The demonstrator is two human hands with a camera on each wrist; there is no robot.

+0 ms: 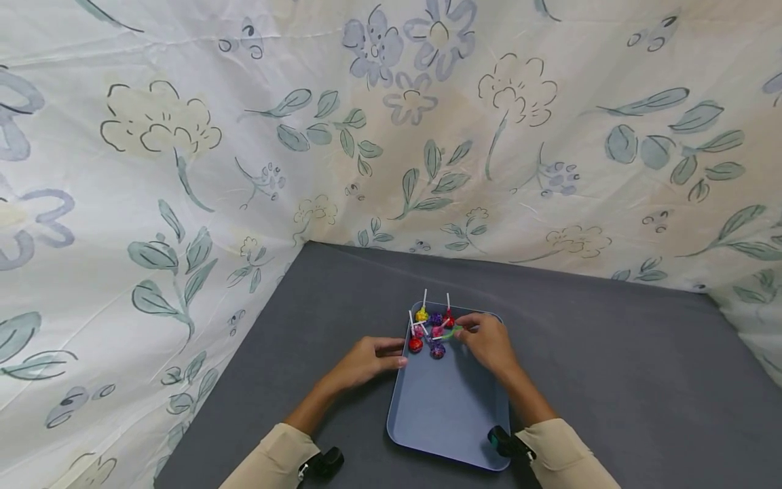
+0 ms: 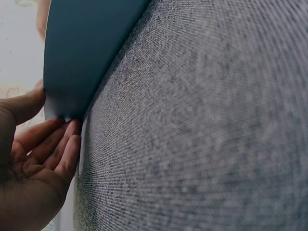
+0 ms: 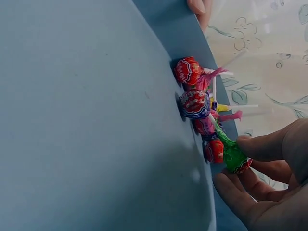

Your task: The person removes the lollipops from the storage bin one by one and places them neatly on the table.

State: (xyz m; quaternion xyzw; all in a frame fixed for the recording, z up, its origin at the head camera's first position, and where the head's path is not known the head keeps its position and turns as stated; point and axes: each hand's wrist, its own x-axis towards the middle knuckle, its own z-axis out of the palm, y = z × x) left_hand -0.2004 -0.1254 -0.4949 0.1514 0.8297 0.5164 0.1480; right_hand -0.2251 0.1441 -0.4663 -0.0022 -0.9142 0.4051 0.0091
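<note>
Head view: a person's two bare hands work at a pale blue rectangular plastic tray (image 1: 449, 407) on a dark grey cloth-covered table (image 1: 580, 373), in the lower centre of the frame, with a white floral curtain (image 1: 519, 170) filling the upper half. The right hand (image 1: 487, 341), at the tray's upper right edge, pinches a green-wrapped ball lollipop with a white stick (image 3: 233, 156) between thumb and fingers; its stick points left toward a cluster of red, purple, yellow and pink wrapped lollipops (image 1: 437, 350) at the tray's upper end. The left hand (image 1: 366, 360), its fingers loosely extended and thumb apart, touches the tray's left edge. Right wrist view shows the green lollipop at lower right, gripped about its wrapped head; whether its stick touches its neighbours is unclear. It should be light, with a hard ball, a thin, fairly stiff stick and a crinkly wrapper that may slip. The round head seems the surest hold, pinched gently; the stick offers a narrower one, though it could roll between fingertips.
</note>
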